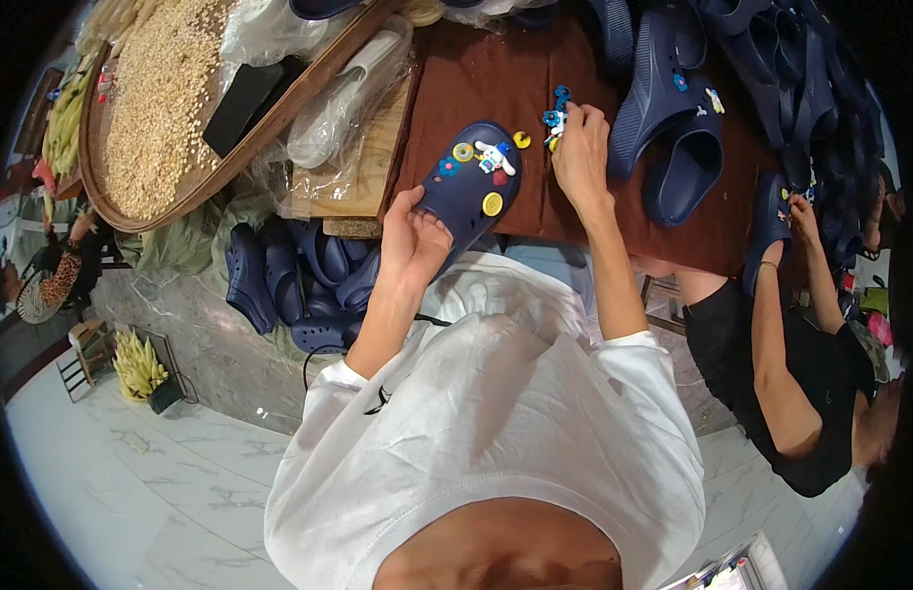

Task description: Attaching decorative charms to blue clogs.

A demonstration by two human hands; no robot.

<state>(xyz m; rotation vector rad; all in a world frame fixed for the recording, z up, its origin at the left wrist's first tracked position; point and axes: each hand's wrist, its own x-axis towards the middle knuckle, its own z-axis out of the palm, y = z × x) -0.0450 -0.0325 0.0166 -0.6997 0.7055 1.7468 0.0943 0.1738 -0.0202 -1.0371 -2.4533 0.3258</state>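
Dark reddish-brown cloth covers the counter (515, 69), with a round woven tray (279, 108) of pale grains between nine and ten o'clock of the work, and a heap of spare navy foam clogs (279, 280) at eight o'clock. Another person in black (805, 393) sits at four o'clock, handling a similar clog.

Near twelve o'clock in the view is the navy rounded foam clog (460, 208) being decorated. Its upper already carries a white dog-like charm (496, 157), a yellow ring-shaped flower, a blue flower and a yellow disc, so the decorating looks well advanced; a loose-looking cluster of blue and white plastic charms (557, 116) suggests more may be left to fit. Which holes remain unfilled is too small to make out.

Of the two hands, the left hand (414, 236) grasps the clog near its heel, palm turned upward, thumb along the edge, elbow bent. The right hand (582, 152), between two and three o'clock of the clog, reaches forward on a nearly straight forearm, fingers gathered downward at the cluster; whether they pinch a charm or merely touch it, I cannot tell
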